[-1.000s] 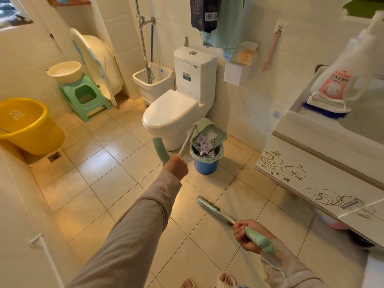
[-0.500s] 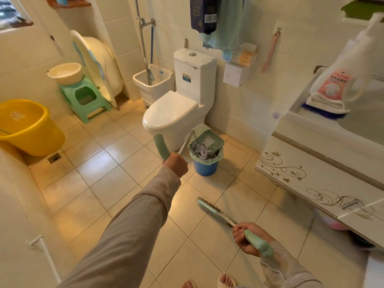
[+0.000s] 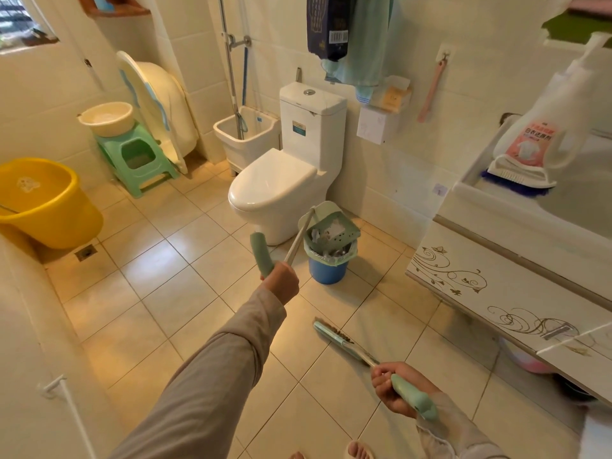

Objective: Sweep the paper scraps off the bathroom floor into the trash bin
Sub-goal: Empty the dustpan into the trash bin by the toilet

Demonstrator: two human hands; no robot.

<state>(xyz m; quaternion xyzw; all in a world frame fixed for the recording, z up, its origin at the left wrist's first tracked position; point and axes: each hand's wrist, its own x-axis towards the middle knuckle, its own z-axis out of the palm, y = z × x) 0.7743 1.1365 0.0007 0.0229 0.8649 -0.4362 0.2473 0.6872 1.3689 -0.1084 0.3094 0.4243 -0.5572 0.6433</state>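
My left hand grips the long handle of a green dustpan, which is tipped steeply over the blue trash bin beside the toilet. White paper scraps lie on the pan and slide down into the bin's liner. My right hand holds a green broom by its handle, low at the right. The brush head rests near the floor tiles, apart from the bin.
A white toilet stands just behind the bin. The vanity cabinet juts out at the right. A yellow bucket, a green stool with a basin and a mop sink line the left and back.
The dustpan has tilted further over the bin and most scraps have slid off it into the bin. The broom hand has barely moved.
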